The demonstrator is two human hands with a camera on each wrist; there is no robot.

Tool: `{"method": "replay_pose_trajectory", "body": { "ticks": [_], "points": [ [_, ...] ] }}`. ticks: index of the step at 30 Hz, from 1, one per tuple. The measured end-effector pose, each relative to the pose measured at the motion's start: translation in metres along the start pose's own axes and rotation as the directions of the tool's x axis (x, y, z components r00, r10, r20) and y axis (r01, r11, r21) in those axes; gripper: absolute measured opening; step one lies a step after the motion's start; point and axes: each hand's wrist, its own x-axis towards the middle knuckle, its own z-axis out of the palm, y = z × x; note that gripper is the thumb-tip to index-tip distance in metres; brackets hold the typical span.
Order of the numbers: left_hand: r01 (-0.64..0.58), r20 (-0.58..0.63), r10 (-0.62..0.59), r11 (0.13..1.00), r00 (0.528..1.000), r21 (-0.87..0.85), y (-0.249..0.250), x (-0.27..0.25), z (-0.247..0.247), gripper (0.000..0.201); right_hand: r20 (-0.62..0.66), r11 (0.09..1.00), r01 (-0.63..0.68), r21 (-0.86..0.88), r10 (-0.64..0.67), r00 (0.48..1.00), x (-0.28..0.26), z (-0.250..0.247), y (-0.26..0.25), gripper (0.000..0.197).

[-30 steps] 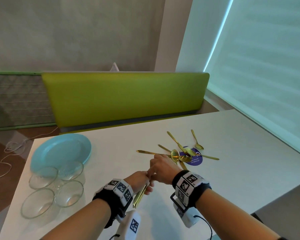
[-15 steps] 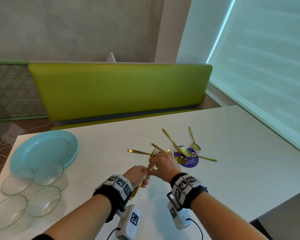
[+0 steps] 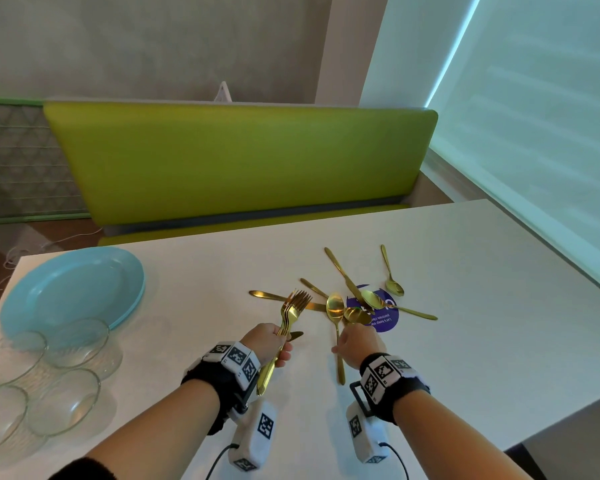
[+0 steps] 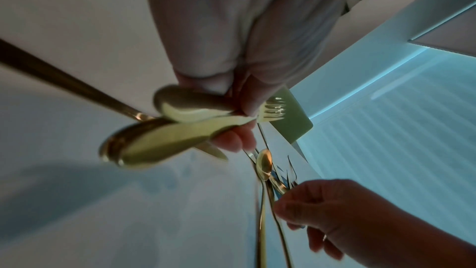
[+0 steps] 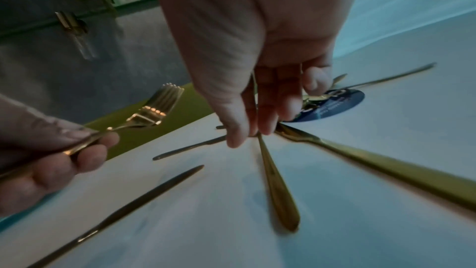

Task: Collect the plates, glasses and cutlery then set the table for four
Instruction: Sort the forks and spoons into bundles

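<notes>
Above table (image 3: 499, 306), forks (image 3: 293, 311) (stacked) gripped in left hand (image 3: 267, 344)

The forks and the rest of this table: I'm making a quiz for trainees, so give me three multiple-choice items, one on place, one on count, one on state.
1. Where is the plate? A beside the bowls B on the bench C on the sticker
2. How many glass bowls? A two B four C six
3. How are the forks? A on the table B in the left hand C in a bowl

A: plate touches the bowl cluster. B: four rims show. B: fingers curl round the handles.
</notes>
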Motion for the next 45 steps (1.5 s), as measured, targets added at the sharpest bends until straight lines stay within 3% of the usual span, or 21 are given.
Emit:
{"method": "replay_pose_trajectory", "body": {
  "ticks": [7,20,23,25,29,34,36,40,45],
  "points": [
    [-0.013,-0.059,0.013,1.0,0.998,0.011,0.0,0.01,-0.007,0.017,0.014,0.977,-0.205,0.049,0.205,0.979,0.015,0.014,-0.002,0.032],
    [0.076,-0.105,-0.083,0.995,0.991,-0.065,-0.006,0.021,-0.019,0.021,0.094,0.96,-0.266,0.091,0.257,0.962,0.031,0.014,-0.007,0.029],
    [0.083,-0.122,-0.095,0.991,0.988,-0.105,0.0,0.025,-0.016,0.02,0.133,0.975,-0.212,0.064,0.202,0.97,0.033,0.006,-0.012,0.026],
    [0.083,-0.139,-0.101,0.989,0.985,-0.126,0.004,0.028,-0.013,0.022,0.193,0.963,-0.156,0.221,0.114,0.975,0.035,0.001,-0.012,0.018],
    [0.073,-0.155,-0.098,0.984,0.983,-0.161,0.013,0.032,-0.004,0.018,0.307,0.709,-0.152,0.689,-0.096,0.947,0.029,-0.005,-0.017,0.018],
    [0.03,-0.114,-0.048,0.987,0.992,-0.158,0.024,0.036,0.007,0.015,0.382,0.53,-0.246,0.812,-0.163,0.909,0.031,-0.001,-0.028,0.02],
    [-0.012,-0.11,0.005,0.998,0.994,-0.067,0.027,0.042,0.007,0.02,0.41,0.48,-0.28,0.831,-0.189,0.892,0.031,0.0,-0.032,0.024],
    [-0.034,-0.139,0.039,0.999,0.99,0.037,0.028,0.045,0.008,0.025,0.405,0.457,-0.278,0.845,-0.206,0.891,0.037,0.0,-0.037,0.022],
    [0.002,-0.083,-0.012,0.992,0.996,-0.123,0.033,0.05,0.008,0.017,0.391,0.523,-0.246,0.816,-0.186,0.902,0.052,-0.004,-0.039,0.012]
  ]
}}
